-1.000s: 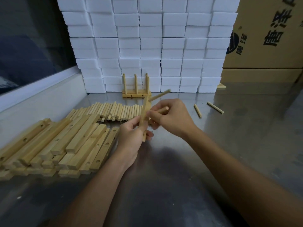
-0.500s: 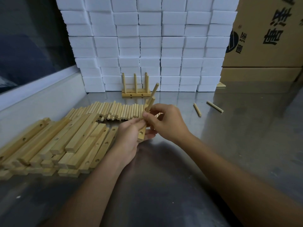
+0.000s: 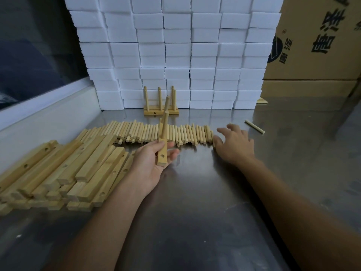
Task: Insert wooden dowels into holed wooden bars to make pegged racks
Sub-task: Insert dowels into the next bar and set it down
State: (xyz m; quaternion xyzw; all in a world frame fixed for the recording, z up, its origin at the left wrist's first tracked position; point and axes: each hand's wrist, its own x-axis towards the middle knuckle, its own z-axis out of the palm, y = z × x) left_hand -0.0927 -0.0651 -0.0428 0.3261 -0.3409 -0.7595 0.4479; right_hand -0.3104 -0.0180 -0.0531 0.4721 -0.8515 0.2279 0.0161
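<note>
My left hand [image 3: 151, 165] held a holed bar [image 3: 162, 151], with my fingers curled round its low end. Two dowels [image 3: 165, 122] stuck out of the bar and pointed up and away from me. My right hand [image 3: 235, 144] was open, fingers spread and loose, and it held nothing. It lay at the right end of the row of dowels [image 3: 156, 133], and I could not tell if my fingertips touched the last ones.

The row of dowels lay flat on the metal table [image 3: 195, 202], side by side, just behind the bar. Left of the row was a pile of holed bars [image 3: 64, 171], stacked in layers, right beside my left wrist. Behind the row stood a finished rack [image 3: 161, 110] with its pegs up. One loose dowel [image 3: 255, 126] lay alone to the right of the row, past my right hand.

Behind the finished rack rose a wall of white foam blocks [image 3: 175, 51]. Right of that wall stood a brown cardboard box [image 3: 316, 40] with dark print. Left of the row, a low pale ledge [image 3: 45, 112] ran along the table edge, with a dark window [image 3: 35, 45] above it.

The table was shiny and grey. In front of the row, near me, it was bare between my two arms, and also to the right of the row
</note>
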